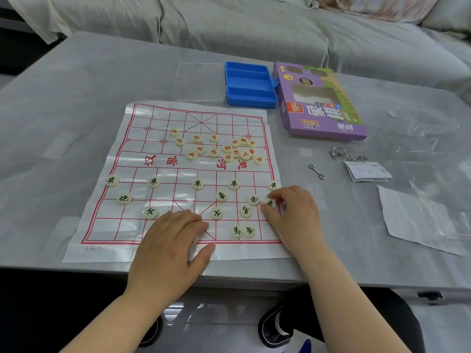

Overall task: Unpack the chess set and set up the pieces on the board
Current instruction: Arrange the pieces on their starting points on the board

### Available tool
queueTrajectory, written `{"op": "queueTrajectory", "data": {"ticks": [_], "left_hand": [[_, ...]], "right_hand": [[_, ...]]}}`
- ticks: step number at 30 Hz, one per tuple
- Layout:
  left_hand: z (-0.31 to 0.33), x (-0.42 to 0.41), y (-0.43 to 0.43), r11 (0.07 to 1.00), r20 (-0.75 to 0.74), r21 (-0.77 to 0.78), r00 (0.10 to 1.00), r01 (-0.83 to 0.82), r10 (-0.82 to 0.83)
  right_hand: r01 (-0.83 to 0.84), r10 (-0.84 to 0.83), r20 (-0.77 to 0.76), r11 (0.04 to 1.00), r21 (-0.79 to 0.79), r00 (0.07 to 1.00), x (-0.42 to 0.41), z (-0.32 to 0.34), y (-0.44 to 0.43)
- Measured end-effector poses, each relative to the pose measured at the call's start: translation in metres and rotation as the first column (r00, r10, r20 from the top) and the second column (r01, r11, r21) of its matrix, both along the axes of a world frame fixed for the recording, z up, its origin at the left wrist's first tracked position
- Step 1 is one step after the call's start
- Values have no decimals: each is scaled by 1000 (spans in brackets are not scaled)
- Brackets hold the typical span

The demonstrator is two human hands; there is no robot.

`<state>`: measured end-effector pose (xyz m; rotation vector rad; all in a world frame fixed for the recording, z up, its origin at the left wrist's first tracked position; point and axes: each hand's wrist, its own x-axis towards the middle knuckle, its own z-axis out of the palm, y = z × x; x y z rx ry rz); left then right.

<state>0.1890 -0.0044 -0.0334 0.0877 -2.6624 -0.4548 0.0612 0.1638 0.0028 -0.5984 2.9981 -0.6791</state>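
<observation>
A white plastic board sheet (142,159) with a red grid lies on the grey table. Several cream discs with red characters (228,149) sit bunched on its far half. Black-lettered discs (197,184) are spread over the near half, several lined up in a row. My left hand (173,240) lies flat on the near edge of the board, fingers together, covering a disc (194,241) that peeks out from under it. My right hand (293,215) pinches a black-lettered disc (269,203) between thumb and forefinger at the board's right edge.
An open blue plastic case (249,84) and its clear lid (198,81) stand beyond the board. A purple box (318,103) lies to the right. Metal ring puzzles (337,154), a folded leaflet (367,170) and a sheet of paper (418,222) lie at the right.
</observation>
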Motion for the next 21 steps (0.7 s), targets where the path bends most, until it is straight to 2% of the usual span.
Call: {"op": "queueTrajectory", "data": {"ticks": [10, 21], "left_hand": [[0, -1, 1, 1000, -2, 7, 1000, -5, 5], [2, -1, 2, 1000, -12, 13, 1000, -26, 26]], "right_hand": [[-53, 62, 44, 983, -175, 997, 19, -1, 28], [-116, 126, 60, 981, -155, 990, 36, -1, 41]]}}
